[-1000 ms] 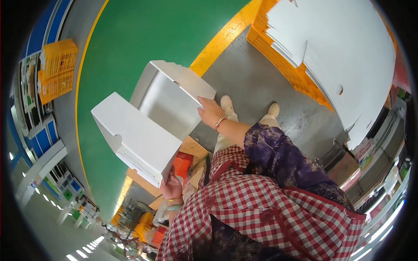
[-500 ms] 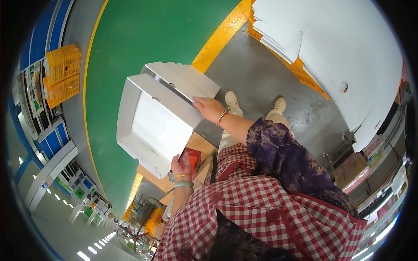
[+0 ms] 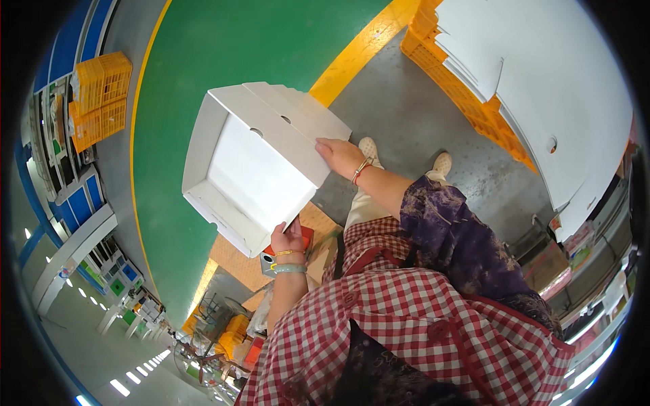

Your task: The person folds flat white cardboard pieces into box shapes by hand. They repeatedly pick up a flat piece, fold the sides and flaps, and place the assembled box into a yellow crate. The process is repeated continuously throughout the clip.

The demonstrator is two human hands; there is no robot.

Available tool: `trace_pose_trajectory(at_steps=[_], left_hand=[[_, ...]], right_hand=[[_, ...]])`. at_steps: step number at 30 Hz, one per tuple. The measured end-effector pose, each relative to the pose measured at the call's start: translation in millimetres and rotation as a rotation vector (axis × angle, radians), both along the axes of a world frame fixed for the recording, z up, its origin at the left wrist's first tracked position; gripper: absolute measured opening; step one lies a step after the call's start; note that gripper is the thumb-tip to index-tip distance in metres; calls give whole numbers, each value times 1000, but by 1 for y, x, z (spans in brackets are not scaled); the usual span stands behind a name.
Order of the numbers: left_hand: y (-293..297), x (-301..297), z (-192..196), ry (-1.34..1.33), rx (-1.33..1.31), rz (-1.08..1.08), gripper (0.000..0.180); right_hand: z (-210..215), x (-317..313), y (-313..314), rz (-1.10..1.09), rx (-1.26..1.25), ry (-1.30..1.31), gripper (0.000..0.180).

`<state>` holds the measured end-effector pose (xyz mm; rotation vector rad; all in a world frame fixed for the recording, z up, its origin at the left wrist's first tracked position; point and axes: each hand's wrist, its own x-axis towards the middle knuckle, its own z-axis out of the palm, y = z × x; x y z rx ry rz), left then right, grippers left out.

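In front of me is a white cardboard box [image 3: 247,177], its open side tilted toward me, with a half-round notch in its edge. Right behind it, nested close against it, is a stack of similar boxes [image 3: 308,111]. My left hand [image 3: 288,243] is closed on the box's near lower corner; its fingertips are partly hidden under the cardboard. My right hand [image 3: 340,157] grips the right side of the box, where it meets the stack, fingers curled over the edge. What bears the stack's far end is hidden.
Flat white cardboard sheets [image 3: 535,88] lie piled on an orange plastic crate [image 3: 467,101] at the right. Below the box is a brown board [image 3: 233,260], with a small red and grey object [image 3: 271,262] by my left wrist. Orange crates [image 3: 100,101] stand far left.
The front box has moved up and away against the stack, and the dark gap between them has closed. Both hands have moved slightly right, still on the box.
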<state>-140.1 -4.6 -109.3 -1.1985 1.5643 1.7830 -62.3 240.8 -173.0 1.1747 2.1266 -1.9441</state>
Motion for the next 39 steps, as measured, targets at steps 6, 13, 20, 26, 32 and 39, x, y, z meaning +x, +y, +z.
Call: trace_pose_trajectory(at_steps=[6, 13, 20, 26, 32, 39], left_hand=[[-4, 22, 11, 38, -48, -17, 32], [-8, 35, 3, 52, 31, -19, 29], [15, 18, -6, 21, -16, -5, 33], [23, 8, -32, -145, -60, -94, 33], [25, 5, -38, -159, -136, -103, 34], [29, 10, -38, -168, -116, -121, 35]], right_hand=[[-3, 4, -1, 59, 68, -46, 39], [-1, -6, -2, 72, 197, -65, 35], [2, -10, 1, 81, 216, -88, 33], [-10, -11, 6, 86, 77, -35, 42], [0, -20, 9, 124, 124, -107, 55], [14, -20, 13, 110, 155, -117, 55]])
